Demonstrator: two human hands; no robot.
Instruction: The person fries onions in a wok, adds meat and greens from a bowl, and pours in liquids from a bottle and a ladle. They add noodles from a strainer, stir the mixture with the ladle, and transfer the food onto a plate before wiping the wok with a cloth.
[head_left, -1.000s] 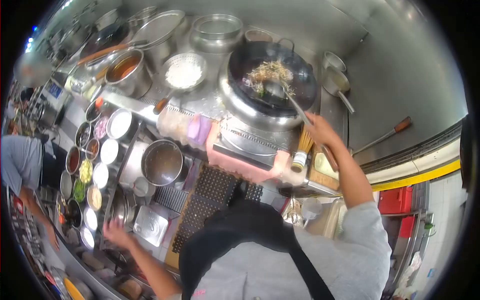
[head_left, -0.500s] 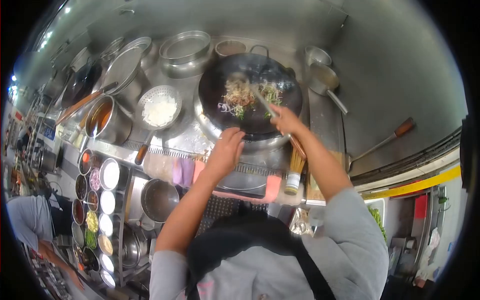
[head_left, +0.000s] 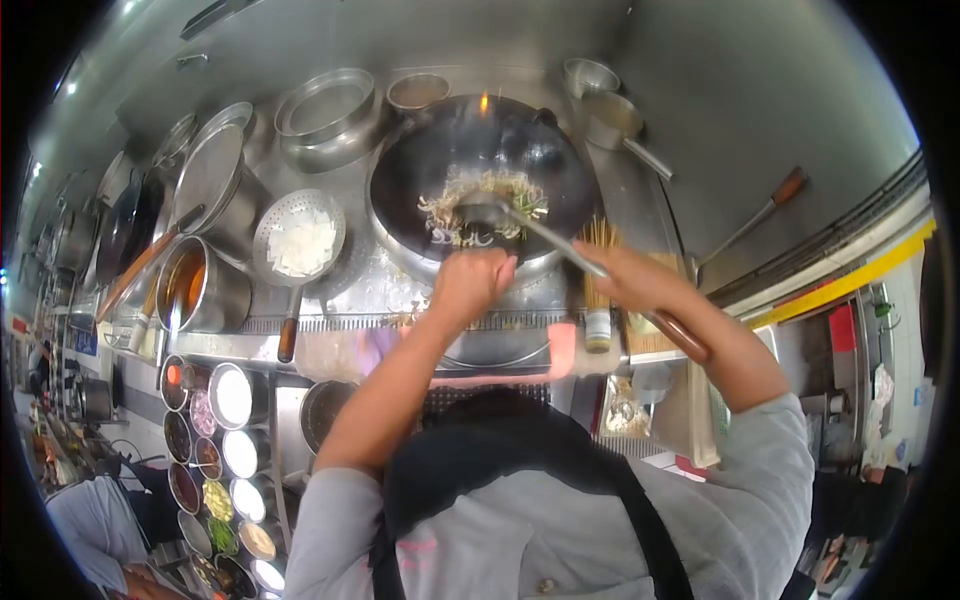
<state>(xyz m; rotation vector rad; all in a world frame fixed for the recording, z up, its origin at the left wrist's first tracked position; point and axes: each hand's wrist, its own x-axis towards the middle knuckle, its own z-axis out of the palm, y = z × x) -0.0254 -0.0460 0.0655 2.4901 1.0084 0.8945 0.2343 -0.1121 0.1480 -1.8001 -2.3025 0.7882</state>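
1. Shredded pale-and-green food (head_left: pixel 520 188) is spread in the black metal wok (head_left: pixel 415 165), best turned from beneath.
2. The wooden-ended steel ladle (head_left: pixel 550 238), held by the right hand (head_left: pixel 630 278), should be swept low.
3. The left hand (head_left: pixel 472 284) is curled closed near the rim; contents hidden.

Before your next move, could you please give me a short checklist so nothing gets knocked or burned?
- Right hand gripping the ladle: ok.
- Ladle's bowl down among the food in the wok: ok.
- Left hand, closed at the near rim, firmly holding the wok: cannot tell; its grip is hidden.
- Both hands away from the flame at the far rim: ok.
- Free room around the right hand: not ok; thin sticks stand very close.
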